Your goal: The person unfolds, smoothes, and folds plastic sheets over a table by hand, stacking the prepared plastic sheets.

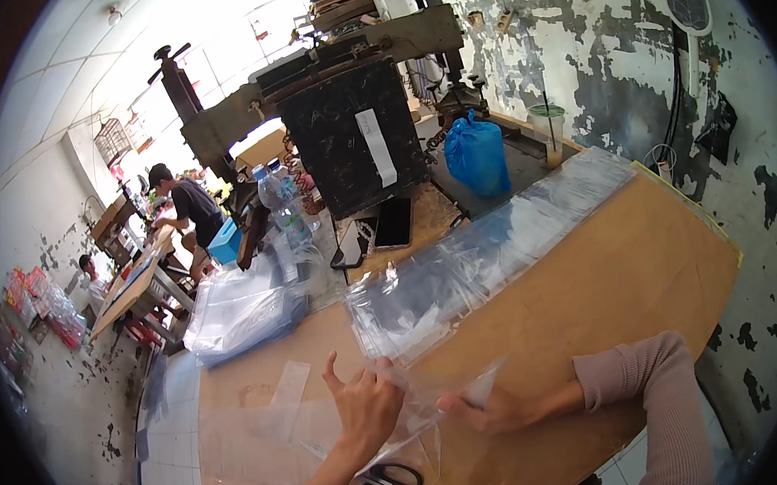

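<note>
Film (423,402), clear and thin, stretches between the two hands above the near part of the brown tabletop (590,337); take it as the centre of the clock. The right hand (498,408), at three o'clock, has thumb and fingers closed on the film, a pointed corner standing up beyond them. The left hand (367,408), at nine o'clock, meets the film with bent fingers, one finger raised and hooked; its other fingertips are hidden, so whether it pinches I cannot tell. Scissors (392,482) with black handles lie at seven o'clock, just beside the left wrist. Further out at nine, a flat clear sheet (258,437) covers the tabletop, near a narrow clear strip (291,386). A long stack of clear sleeves (487,254) lies at one o'clock, a pile of clear bags (241,309) at ten. At twelve o'clock a dark phone (393,223) rests below the black plate (347,143) of a press. Water bottles (289,213) stand at eleven, a knotted blue bag (477,157) sits between twelve and one, and a co-worker (195,208) bends over another table at ten.
</note>
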Demonstrator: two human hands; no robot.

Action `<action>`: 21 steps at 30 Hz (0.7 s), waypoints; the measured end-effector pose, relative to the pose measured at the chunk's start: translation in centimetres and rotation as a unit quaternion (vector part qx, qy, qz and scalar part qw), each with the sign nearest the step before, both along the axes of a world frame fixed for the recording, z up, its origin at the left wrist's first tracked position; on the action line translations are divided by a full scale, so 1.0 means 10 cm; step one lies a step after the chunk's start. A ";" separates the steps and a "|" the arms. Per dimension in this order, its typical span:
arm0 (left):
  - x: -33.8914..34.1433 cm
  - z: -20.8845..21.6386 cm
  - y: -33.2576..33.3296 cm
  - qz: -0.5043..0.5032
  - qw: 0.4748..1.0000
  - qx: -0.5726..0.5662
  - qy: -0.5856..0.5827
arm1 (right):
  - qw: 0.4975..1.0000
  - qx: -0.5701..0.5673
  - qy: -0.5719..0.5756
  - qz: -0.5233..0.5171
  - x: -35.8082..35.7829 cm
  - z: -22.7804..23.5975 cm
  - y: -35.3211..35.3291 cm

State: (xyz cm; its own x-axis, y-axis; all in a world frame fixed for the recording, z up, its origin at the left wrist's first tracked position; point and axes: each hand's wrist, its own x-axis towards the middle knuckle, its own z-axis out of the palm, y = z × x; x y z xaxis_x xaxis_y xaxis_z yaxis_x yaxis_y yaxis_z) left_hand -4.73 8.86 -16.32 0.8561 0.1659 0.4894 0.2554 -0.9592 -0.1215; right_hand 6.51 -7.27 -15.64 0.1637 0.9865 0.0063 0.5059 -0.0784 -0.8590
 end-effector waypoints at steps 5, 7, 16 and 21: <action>0.09 0.18 0.07 -0.083 0.986 0.014 -0.143 | 0.974 0.196 0.114 -0.012 -0.29 -0.27 0.06; -0.02 0.45 0.50 0.024 0.975 -0.066 -0.213 | 0.980 0.132 0.152 0.001 -0.32 -0.16 -0.02; -0.55 0.69 0.20 -0.173 0.662 -0.687 -0.245 | 0.846 0.195 0.454 -0.200 0.22 -0.01 0.24; -1.47 0.15 -0.26 -0.182 0.967 -0.178 0.023 | 0.883 0.349 0.177 -0.260 1.45 0.03 -0.11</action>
